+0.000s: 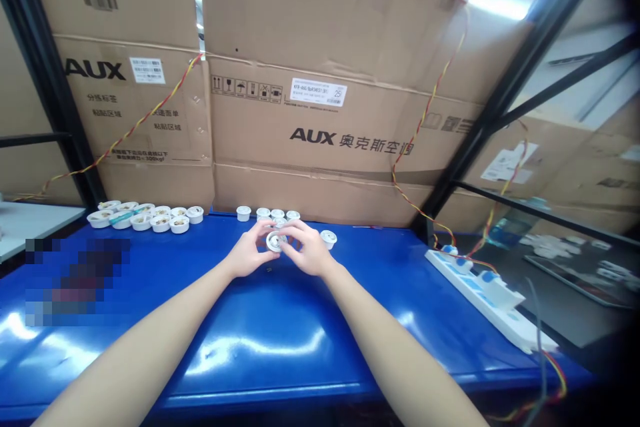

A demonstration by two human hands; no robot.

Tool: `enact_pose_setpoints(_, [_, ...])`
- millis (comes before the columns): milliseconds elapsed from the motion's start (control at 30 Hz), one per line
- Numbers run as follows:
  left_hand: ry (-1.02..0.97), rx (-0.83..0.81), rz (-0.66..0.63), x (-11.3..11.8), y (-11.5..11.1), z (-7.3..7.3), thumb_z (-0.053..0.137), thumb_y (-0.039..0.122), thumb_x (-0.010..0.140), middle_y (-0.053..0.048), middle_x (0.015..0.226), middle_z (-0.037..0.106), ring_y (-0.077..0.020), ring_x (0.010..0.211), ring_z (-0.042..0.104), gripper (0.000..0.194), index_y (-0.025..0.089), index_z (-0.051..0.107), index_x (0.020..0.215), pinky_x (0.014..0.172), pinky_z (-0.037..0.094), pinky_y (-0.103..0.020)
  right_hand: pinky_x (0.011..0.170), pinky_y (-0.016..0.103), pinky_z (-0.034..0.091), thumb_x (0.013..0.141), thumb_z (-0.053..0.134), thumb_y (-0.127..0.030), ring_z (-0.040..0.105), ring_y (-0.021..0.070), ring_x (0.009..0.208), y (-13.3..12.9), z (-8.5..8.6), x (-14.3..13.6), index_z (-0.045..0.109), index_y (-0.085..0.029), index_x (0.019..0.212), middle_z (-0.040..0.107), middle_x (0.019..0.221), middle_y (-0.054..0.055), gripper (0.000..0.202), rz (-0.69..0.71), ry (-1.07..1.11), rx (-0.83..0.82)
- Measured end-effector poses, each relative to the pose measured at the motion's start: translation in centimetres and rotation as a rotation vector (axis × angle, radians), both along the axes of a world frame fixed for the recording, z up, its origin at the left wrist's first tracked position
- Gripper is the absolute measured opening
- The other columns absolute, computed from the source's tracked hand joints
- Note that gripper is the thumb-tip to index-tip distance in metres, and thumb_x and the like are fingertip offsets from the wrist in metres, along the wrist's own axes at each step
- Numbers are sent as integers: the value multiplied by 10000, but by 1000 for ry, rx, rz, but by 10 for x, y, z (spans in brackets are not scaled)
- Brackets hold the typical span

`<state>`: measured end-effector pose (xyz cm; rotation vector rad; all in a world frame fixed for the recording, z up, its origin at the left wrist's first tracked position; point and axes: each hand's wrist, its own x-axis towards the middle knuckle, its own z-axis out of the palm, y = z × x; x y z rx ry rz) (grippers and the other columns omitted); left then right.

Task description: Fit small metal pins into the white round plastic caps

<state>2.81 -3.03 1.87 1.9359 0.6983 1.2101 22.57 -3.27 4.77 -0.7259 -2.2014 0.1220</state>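
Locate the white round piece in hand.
Head view, slightly left of centre: the white round piece is held between the left hand and right hand over the blue table, left of the lone white cup.

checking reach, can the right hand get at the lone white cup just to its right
Probably yes: the lone white cup sits close beside the right hand, with nothing visible between them. It holds a round white piece with the left hand, though, so would likely need to let go first.
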Motion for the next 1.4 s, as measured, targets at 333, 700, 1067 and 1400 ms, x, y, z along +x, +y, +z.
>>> enact_pose_setpoints(333, [93,95,195,8,-2,2,726,238,702,-69,1200,634,-236,1066,632,703,245,404,1327,917,517,-371,810,309,499,782,690,-302,634,182,863,-3,5,-6,648,-266,1176,689,1035,44,398,-120,-55,-99])
enact_pose_setpoints(700, [293,141,469,-10,13,-7,647,327,789,-62,1083,629,-241,1015,588,555,231,437,1294,940,449,-416,856,285,438,755,665,-445,610,228,993,40,-10,48,705,-243,1036,695,1030,62,349,-634,-357,-237])
enact_pose_setpoints(1067, [383,74,566,-17,24,-16,605,268,779,-61,1060,620,-228,930,597,384,227,539,1154,860,486,-391,943,422,394,837,576,-474,530,316,1135,39,-13,45,551,-172,1269,579,1240,171,528,-833,-403,-191])
enact_pose_setpoints(1400, [426,95,550,-18,25,-19,585,223,781,-72,1101,622,-246,1007,599,296,232,596,1077,900,484,-403,898,388,414,829,621,-367,558,291,1046,36,-18,24,638,-162,1068,650,1105,137,315,-657,-503,-95])
